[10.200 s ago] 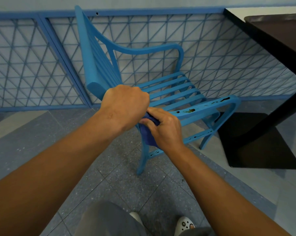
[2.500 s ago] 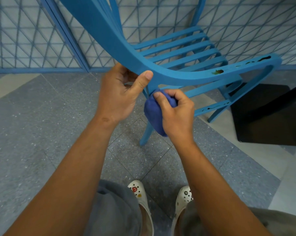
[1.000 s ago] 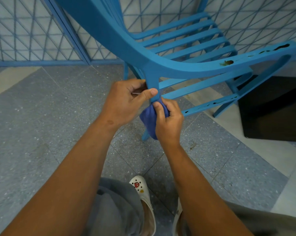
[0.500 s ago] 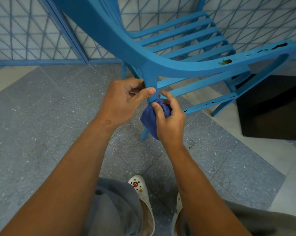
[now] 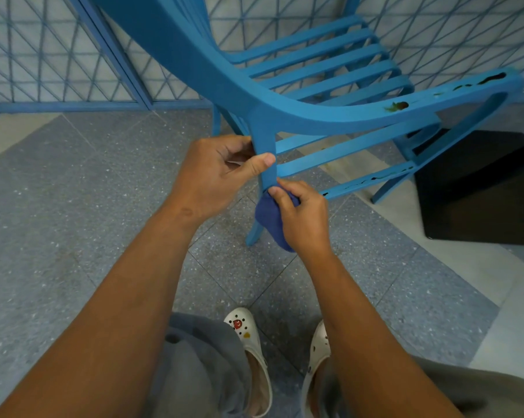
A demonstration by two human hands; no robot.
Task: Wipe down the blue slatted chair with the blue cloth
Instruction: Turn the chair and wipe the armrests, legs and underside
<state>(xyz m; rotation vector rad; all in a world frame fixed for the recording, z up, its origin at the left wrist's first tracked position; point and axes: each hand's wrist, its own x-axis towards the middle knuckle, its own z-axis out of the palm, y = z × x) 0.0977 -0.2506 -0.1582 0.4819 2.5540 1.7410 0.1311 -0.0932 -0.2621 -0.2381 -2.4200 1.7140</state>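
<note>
Two hands meet on one chair leg (image 5: 265, 164), close below the seat rail. Your left hand (image 5: 215, 173) grips the leg: its thumb lies flat across the near face, and its fingers (image 5: 236, 147) curl round the far side. Just under it, your right hand (image 5: 303, 214) holds the bunched cloth (image 5: 268, 217) against the same leg, with the thumb and curled fingers pinching the fabric at its top edge so that it wraps the leg there. The rest of the cloth, a darker blue than the wood, bulges out below your palm and hides the leg's middle; the foot of the leg shows again beneath it, on the floor (image 5: 74, 206).

From the top of that leg the chair (image 5: 330, 67) spreads up and away from you: a curved side rail runs right, with chipped, dark patches near its far end, and the seat slats lie beyond it. Two lower rails cross to the right of your hands, the lower one also chipped.

Your two forearms reach in from the bottom edge. Between them you see grey trousers and two pale clogs (image 5: 248, 336) on grey speckled tiles. Behind the chair stands a blue lattice fence (image 5: 43, 55), and a dark base plate (image 5: 481, 188) lies on the floor at right.
</note>
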